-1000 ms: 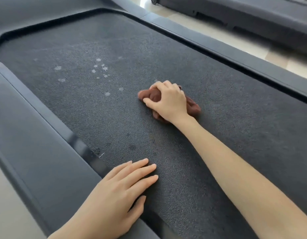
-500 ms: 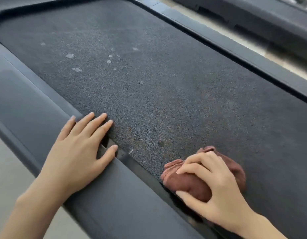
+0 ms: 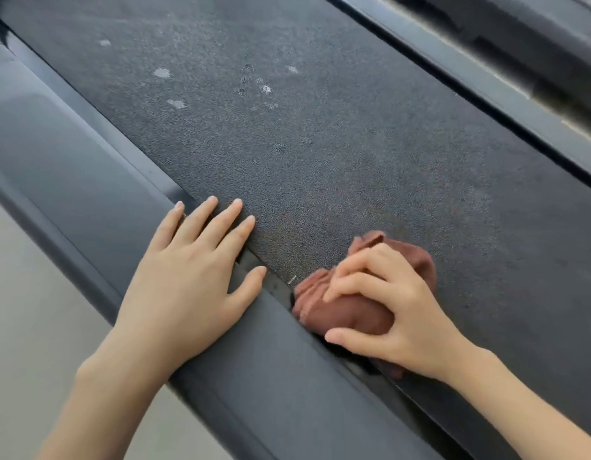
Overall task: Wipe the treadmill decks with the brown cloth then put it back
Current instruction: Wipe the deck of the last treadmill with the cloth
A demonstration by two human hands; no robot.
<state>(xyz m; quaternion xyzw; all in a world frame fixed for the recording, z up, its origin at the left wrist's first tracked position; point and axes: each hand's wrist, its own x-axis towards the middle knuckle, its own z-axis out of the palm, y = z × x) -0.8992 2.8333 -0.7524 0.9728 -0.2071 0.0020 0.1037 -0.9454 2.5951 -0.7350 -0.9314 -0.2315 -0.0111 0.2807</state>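
Left hand (image 3: 188,277) shifted, fingertips now on treadmill deck (image 3: 353,144); brown cloth (image 3: 333,313) stays at its near edge. Deck's far end cut off. Side rail (image 3: 88,200) under left palm, hand flat, fingers straight. Right hand (image 3: 397,313) curled over bunched cloth, pressing it against rail seam. Cloth's underside hidden. Pale spots (image 3: 161,73) further up.

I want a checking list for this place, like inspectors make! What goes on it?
Surface: dark textured treadmill belt, with pale spots on its far part.
Job's things: brown cloth, bunched up on the belt's near edge, beside the side rail.
Clutter: nothing seen.
Hands: left hand lies flat, palm on the rail, fingertips on the belt; right hand grips the cloth.
Cables: nothing seen.
Surroundings: pale floor at the left; another dark machine at the upper right.
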